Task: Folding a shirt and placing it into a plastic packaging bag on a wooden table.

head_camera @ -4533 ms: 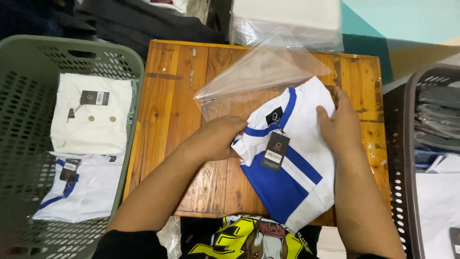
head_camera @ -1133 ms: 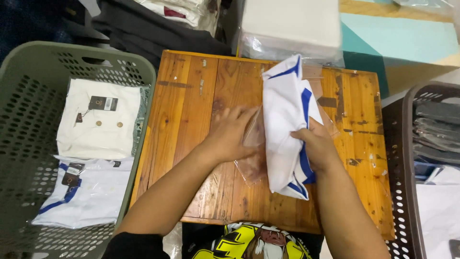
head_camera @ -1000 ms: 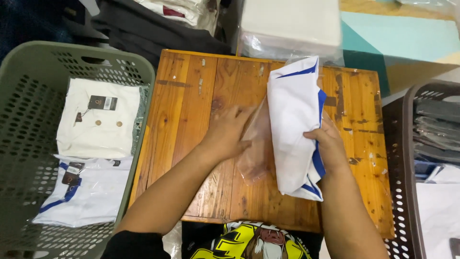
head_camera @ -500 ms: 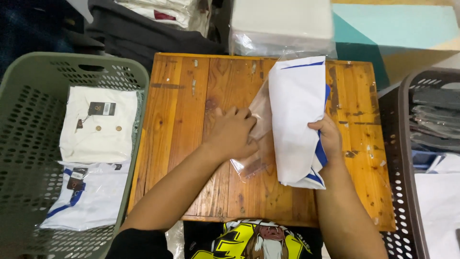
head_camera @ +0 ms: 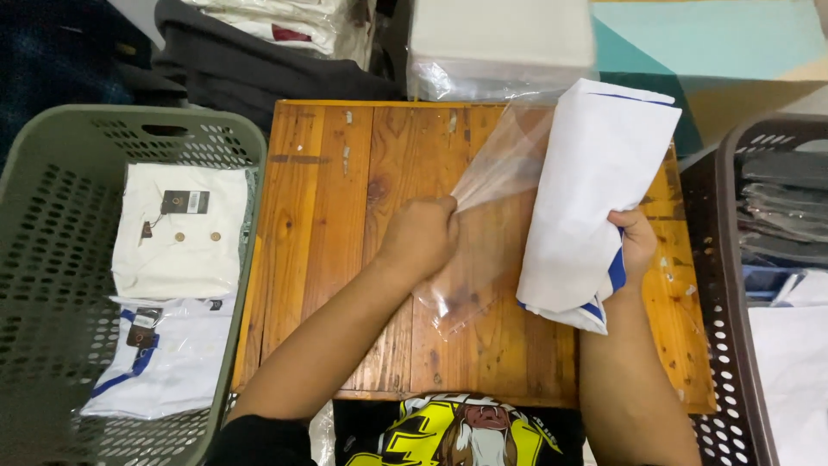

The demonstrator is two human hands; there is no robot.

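Gripping the near edge of a folded white shirt with blue trim (head_camera: 591,190), the right hand (head_camera: 636,246) has its fingers closed around the lower right corner, so the garment stands tilted up off the wooden table (head_camera: 345,259) with its far end leaning toward the back edge. The left hand (head_camera: 423,237) is closed into a pinch on a clear plastic bag (head_camera: 496,185), bunching the film at the fingertips; the bag fans out from that pinch toward the shirt and also trails down onto the table below the hand. Bag and shirt touch along the shirt's left side, though whether any part of the shirt sits inside the bag cannot be told.

Left of the table stands a green plastic basket (head_camera: 52,173) holding two folded garments: a cream shirt with a dark tag (head_camera: 177,233) farther away and a white shirt with blue trim in a clear wrap (head_camera: 159,362) nearer. On the right stands a dark basket (head_camera: 720,285) with folded grey clothes in it. Beyond the table's far edge lies a stack of wrapped white garments (head_camera: 500,43) beside dark fabric (head_camera: 259,73).
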